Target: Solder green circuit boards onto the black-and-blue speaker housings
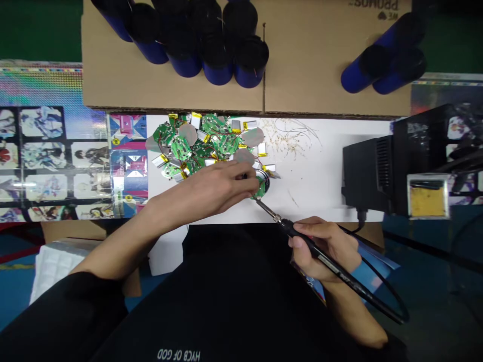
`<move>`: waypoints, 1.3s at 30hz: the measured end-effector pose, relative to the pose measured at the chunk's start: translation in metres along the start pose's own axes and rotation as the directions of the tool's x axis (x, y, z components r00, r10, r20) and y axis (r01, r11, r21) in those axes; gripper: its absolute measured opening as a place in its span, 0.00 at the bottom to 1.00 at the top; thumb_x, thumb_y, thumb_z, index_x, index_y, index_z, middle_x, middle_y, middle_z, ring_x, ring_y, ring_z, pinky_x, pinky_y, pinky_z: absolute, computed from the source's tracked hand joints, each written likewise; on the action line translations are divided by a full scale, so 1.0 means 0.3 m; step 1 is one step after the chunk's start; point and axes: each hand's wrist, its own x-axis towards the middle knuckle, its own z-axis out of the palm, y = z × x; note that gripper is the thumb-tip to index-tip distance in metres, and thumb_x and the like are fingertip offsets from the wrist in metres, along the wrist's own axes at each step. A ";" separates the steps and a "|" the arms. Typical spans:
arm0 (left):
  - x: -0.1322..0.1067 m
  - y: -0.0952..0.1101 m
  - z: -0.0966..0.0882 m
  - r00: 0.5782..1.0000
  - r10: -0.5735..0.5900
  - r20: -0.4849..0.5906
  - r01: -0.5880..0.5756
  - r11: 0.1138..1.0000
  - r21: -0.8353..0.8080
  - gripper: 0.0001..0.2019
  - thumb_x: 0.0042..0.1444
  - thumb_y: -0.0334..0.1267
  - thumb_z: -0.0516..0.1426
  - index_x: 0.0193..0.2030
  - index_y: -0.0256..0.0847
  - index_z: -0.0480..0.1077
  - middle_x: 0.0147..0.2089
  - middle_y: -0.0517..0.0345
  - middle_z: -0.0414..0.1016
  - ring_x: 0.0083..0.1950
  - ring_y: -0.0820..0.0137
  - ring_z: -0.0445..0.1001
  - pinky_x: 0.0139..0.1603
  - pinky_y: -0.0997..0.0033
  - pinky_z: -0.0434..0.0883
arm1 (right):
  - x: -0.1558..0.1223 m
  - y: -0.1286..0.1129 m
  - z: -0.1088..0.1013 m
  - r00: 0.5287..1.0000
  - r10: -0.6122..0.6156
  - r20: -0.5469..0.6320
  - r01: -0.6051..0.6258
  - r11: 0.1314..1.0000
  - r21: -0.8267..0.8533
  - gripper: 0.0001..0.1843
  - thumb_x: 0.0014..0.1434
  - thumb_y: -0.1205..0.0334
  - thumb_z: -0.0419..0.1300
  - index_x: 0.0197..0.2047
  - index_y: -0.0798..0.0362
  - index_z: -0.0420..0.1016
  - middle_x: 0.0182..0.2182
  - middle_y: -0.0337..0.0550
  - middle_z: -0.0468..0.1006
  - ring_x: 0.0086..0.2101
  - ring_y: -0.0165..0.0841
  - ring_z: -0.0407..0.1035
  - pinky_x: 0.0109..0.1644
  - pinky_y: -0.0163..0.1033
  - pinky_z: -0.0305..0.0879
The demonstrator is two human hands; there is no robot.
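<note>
Left hand (222, 188) pinching a green circuit board (259, 190), right hand (324, 249) gripping a soldering iron (313, 249).
From here I see the tip at the board, a heap of boards and pouch batteries (199, 146) just behind, a soldering station (366, 171) to the right, and blue tubes (219, 70) on cardboard (298, 85) beyond.

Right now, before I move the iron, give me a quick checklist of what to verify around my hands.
Iron grip: ok, the soldering iron sits pen-style in the right hand.
Board hold: ok, the left hand pinches the green board.
Tip contact: cannot tell whether the tip touches the board.
Battery clearance: not ok, a small battery lies close beside the board.
Cord: ok, the cord loops free beyond the right hand.
Sponge: cannot tell whether the yellow sponge is damp.
</note>
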 end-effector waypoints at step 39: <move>-0.008 -0.005 0.015 0.998 0.043 -0.045 -0.038 0.994 0.099 0.13 0.79 0.37 0.50 0.51 0.40 0.76 0.53 0.50 0.80 0.49 0.61 0.82 0.54 0.58 0.77 | 0.137 0.064 0.023 0.896 0.140 -0.422 -0.088 0.986 0.141 0.15 0.63 0.61 0.73 0.52 0.46 0.78 0.41 0.39 0.84 0.24 0.30 0.78 0.23 0.38 0.76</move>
